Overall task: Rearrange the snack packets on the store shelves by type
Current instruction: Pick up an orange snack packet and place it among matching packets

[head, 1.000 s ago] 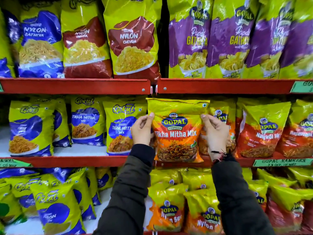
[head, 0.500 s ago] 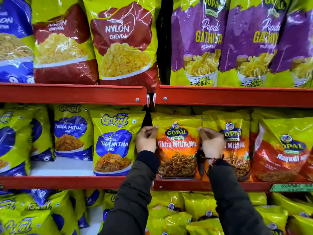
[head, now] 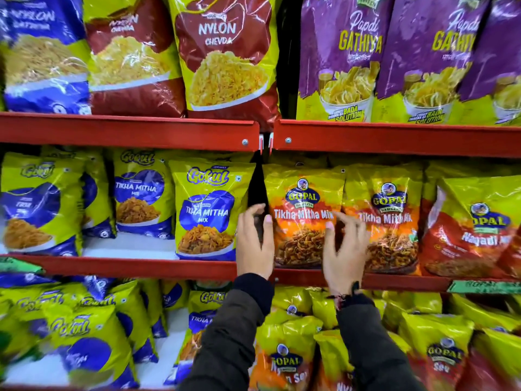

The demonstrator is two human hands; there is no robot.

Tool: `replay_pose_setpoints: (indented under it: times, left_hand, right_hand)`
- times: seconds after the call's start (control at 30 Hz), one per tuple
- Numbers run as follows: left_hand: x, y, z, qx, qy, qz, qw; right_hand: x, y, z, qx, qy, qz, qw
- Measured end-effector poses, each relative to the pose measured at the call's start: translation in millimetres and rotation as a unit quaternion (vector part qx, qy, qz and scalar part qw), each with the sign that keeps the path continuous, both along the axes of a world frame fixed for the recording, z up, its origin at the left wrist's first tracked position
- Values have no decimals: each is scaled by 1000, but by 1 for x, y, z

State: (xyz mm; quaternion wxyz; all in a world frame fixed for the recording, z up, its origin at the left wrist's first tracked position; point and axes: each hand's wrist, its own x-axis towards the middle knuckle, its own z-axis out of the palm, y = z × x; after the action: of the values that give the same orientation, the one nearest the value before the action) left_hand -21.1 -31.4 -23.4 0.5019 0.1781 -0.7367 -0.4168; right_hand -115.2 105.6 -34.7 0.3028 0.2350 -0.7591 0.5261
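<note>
Gopal Tikha Mitha Mix packet (head: 303, 218) upright, long axis vertical, label outward, at middle shelf (head: 169, 268) front edge. Left hand (head: 253, 244), right hand (head: 345, 249) spread beside it, holding nothing.

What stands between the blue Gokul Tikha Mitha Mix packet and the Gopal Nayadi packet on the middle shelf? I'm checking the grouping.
In the head view, two orange Gopal Tikha Mitha Mix packets stand there, with both open hands before the first.

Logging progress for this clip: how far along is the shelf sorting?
Done: a Gopal Tikha Mitha Mix packet stands on the middle shelf beside its twin. In hand: nothing; left hand and right hand are open. Left: cannot tell.
</note>
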Motion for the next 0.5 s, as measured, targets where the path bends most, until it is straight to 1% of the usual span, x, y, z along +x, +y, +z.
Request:
replay_pose_setpoints:
  times: [0.13, 0.23, 0.4, 0.5]
  left_hand:
    - [42, 5, -27, -126, -74, 28, 989]
    - [74, 0, -55, -161, -124, 50, 978]
    - [122, -24, -102, -125, -170, 80, 974]
    - [138, -47, -132, -84, -203, 96, 971]
  right_hand:
    - [46, -8, -33, 33, 6, 58, 998]
    - [77, -18, -59, 66, -16, 100, 993]
    - [119, -42, -99, 69, -63, 180, 979]
    - [133, -61, -126, 98, -100, 225, 964]
